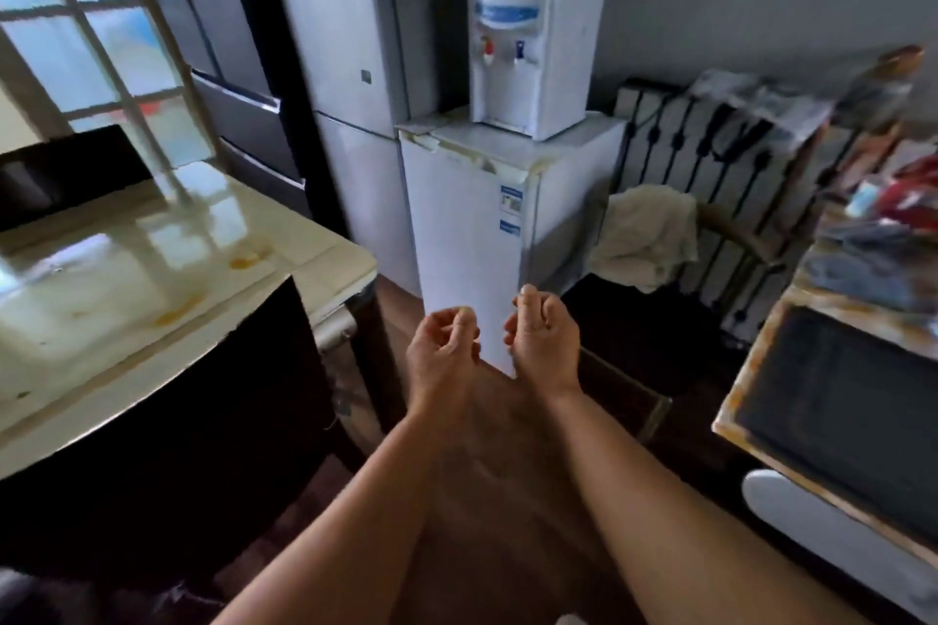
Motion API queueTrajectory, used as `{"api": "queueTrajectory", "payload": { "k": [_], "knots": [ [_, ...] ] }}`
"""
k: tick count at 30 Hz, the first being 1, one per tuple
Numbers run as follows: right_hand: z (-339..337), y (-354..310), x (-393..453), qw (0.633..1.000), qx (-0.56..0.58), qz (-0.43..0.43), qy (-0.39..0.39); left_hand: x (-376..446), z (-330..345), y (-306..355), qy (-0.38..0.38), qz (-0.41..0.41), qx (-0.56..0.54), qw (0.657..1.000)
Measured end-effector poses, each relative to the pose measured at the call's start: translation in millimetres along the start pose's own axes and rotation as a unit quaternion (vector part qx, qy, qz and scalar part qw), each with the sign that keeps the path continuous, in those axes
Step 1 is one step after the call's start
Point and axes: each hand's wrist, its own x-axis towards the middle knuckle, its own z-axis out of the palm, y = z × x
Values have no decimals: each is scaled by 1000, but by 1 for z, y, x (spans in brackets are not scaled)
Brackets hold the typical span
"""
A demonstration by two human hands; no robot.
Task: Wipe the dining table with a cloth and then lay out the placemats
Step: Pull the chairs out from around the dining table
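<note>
Both hands out front, facing small fridge. Left hand loosely curled, holding nothing. Right hand same, fingers slack, empty. Dining table off to left, glossy top with yellowish stains, unwiped. Pale cloth draped over chair back ahead right, likely next reach. Placemats: cannot pick out.
</note>
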Motion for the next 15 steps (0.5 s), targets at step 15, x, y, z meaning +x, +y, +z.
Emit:
{"api": "queueTrajectory", "payload": {
  "k": [15],
  "knots": [
    [-249,35,133,976,-8,76,202,-26,289,-64,-241,-55,137,959]
  ]
}}
